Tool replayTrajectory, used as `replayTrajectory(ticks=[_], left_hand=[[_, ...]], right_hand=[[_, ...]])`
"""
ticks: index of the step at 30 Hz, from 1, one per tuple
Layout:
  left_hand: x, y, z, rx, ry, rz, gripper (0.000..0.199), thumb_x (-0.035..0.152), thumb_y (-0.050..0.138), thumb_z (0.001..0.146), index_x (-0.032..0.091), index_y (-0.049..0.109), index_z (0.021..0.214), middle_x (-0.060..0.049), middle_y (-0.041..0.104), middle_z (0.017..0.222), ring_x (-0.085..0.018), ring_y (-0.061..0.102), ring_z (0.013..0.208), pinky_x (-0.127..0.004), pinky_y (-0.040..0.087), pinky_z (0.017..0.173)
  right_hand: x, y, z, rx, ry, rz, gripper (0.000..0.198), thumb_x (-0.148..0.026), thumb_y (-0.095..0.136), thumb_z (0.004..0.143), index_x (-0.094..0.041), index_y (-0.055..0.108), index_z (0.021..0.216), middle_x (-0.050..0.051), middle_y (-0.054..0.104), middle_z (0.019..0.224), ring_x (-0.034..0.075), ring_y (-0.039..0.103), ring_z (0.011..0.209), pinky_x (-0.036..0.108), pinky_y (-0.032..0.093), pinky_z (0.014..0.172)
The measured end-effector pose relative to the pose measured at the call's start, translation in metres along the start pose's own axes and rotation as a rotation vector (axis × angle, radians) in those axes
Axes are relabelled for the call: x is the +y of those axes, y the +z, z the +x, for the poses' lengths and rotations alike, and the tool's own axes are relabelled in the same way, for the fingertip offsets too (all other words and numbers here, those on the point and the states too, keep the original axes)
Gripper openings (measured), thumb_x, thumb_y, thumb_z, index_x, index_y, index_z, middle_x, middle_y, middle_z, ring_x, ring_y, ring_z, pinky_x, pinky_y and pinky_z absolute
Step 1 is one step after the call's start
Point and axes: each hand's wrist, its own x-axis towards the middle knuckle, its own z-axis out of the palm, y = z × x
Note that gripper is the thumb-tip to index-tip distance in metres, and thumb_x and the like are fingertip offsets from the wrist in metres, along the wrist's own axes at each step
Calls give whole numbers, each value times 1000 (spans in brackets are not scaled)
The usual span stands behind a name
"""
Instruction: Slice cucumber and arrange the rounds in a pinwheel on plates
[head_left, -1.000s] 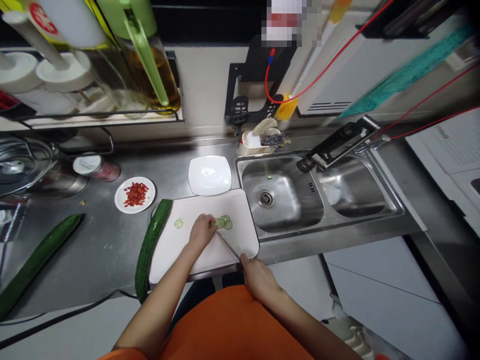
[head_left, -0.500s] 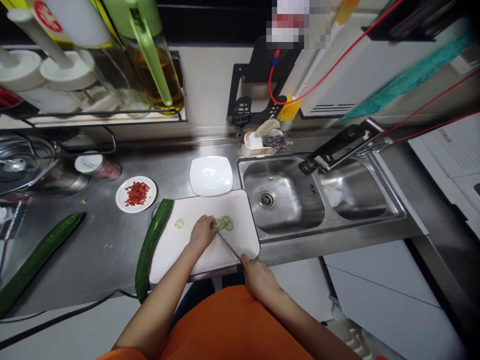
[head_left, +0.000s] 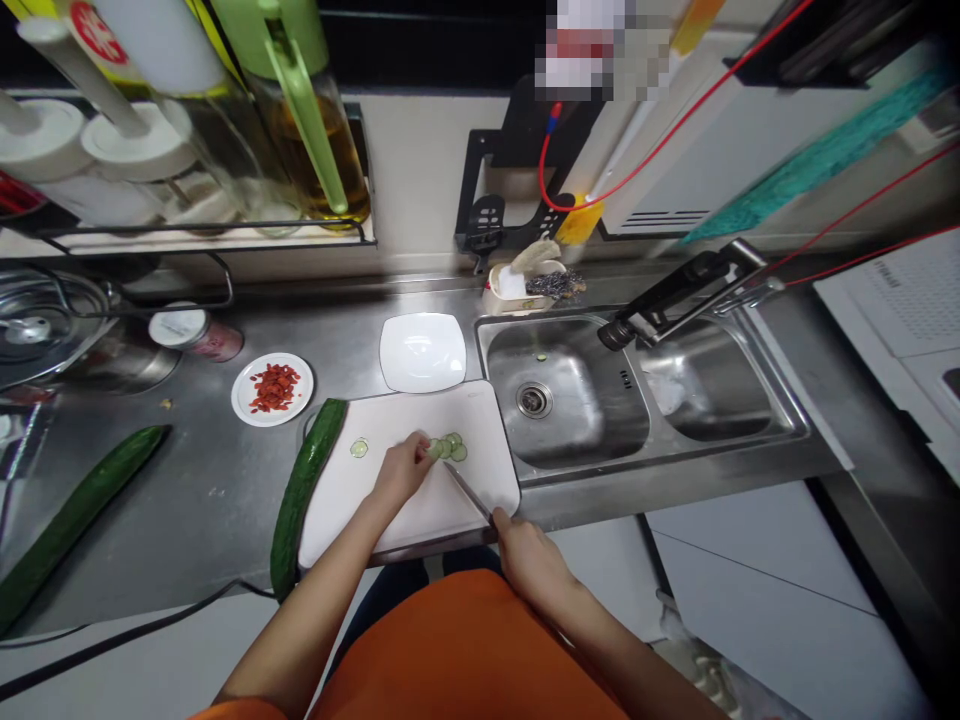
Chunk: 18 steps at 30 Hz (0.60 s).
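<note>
On the white cutting board [head_left: 405, 520] lies an overlapping row of thin cucumber slices [head_left: 454, 447]. My left hand [head_left: 403, 470] is closed at the row's left end, its fingertips pinching a slice there. My right hand [head_left: 529, 555] grips the handle of a knife [head_left: 466, 487], whose blade slants over the board with its tip just below the slices. A separate bit of cucumber [head_left: 359, 448] rests at the board's upper left. One whole cucumber [head_left: 306, 500] lies along the left edge of the board.
Behind the board stands a white square dish [head_left: 422, 352]. A round plate [head_left: 255, 410] of red pieces sits left of it. Another cucumber [head_left: 82, 530] lies far left. To the right is a double sink [head_left: 566, 460] with a black faucet [head_left: 667, 295].
The knife and my right hand have shifted slightly right, away from the slices. My left hand has moved a little left, showing more of the row.
</note>
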Motion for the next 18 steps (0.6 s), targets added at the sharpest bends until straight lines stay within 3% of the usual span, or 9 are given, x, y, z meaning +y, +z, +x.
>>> replayTrajectory(ticks=[8,14,18], left_hand=[[-22,-19,-4,63,-60,-153,24,23,56,72,21,54,96,5,63,70,-11,58,64,-22,43,66],[-25,-45,0,-212,202,60,24,14,50,73,21,58,94,1,61,74,-13,56,70,-24,42,69],[-21,-47,9,-176,311,195,33,6,46,72,20,59,99,-5,60,93,-15,57,82,-26,44,77]], right_hand=[[-5,-1,5,34,-30,-19,34,-3,34,81,-17,51,107,10,67,87,21,63,83,26,32,61],[-11,-7,6,28,-22,-39,29,-5,35,83,-18,50,105,10,67,86,22,63,81,26,30,58],[-15,-6,9,25,-29,-38,27,-7,36,85,-18,50,105,11,67,89,21,63,82,25,31,59]])
